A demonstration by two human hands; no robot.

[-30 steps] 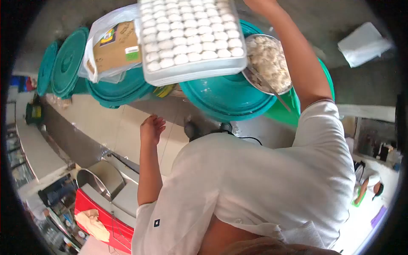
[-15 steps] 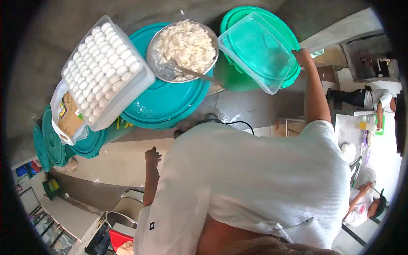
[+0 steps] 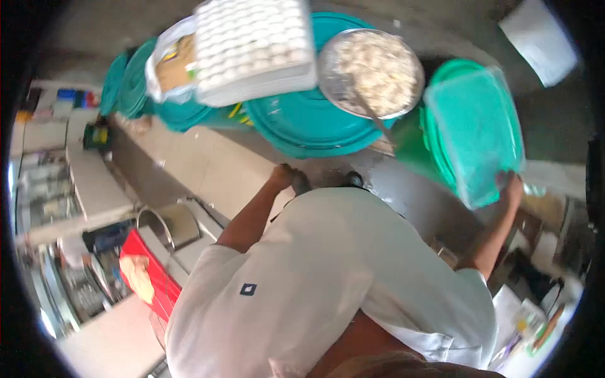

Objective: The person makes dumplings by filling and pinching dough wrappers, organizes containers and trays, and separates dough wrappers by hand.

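Observation:
My right hand (image 3: 512,184) grips the near corner of a clear plastic container (image 3: 474,126), rectangular and see-through. The container lies tilted over the round green lid of a drum (image 3: 435,148). Down by my legs hangs my left hand (image 3: 285,176), touching none of the containers; its fingers are too blurred to read. Ahead stands a metal bowl (image 3: 332,69) of pale shredded food (image 3: 381,72), with a long utensil handle (image 3: 373,120) leaning out over its rim. The bowl rests on a teal drum lid (image 3: 296,129).
Left of the bowl, a clear tub holds rows of white balls (image 3: 252,38). Beside it is a white plastic bag (image 3: 157,60) with a cardboard box in it. More teal lids (image 3: 135,88) line the wall. A red box (image 3: 148,271) and a pot (image 3: 167,227) are at left.
My view has turned, so the drums appear farther right. My right hand and the clear container have shifted, and the container now sits more upright in view. My left hand has come forward.

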